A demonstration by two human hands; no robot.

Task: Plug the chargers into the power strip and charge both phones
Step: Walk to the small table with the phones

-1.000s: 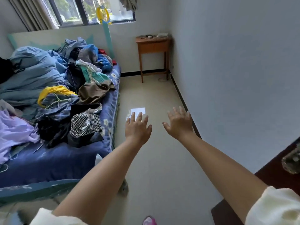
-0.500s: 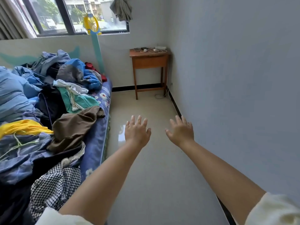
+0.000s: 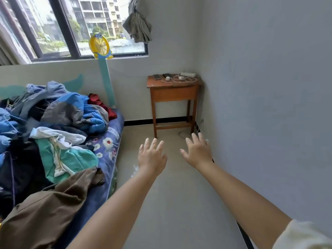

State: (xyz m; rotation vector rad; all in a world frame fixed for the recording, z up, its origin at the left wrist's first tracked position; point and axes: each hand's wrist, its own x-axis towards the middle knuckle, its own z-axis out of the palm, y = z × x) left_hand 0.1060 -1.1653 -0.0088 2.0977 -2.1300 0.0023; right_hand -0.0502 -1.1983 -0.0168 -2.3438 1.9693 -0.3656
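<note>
Your left hand (image 3: 151,159) and right hand (image 3: 198,152) reach forward, fingers spread, grasping nothing. Well ahead, a wooden side table (image 3: 173,95) in the room's corner carries 2 phones (image 3: 161,76), a white power strip (image 3: 188,74) and tangled chargers (image 3: 177,79), too small to separate. A clothes-heaped bed (image 3: 107,146) flanks the pale floor (image 3: 176,203).

Side table (image 3: 173,94): wood, orange-brown, matt, top scuffed. Power strip (image 3: 188,74) and chargers (image 3: 181,78): white plastic, smooth. Phones (image 3: 157,76): dark, glossy. Floor (image 3: 179,203): pale, smooth, faint sheen. Clothes heap (image 3: 59,126) at 9 o'clock: crumpled cloth. Fan (image 3: 99,47): yellow plastic.
</note>
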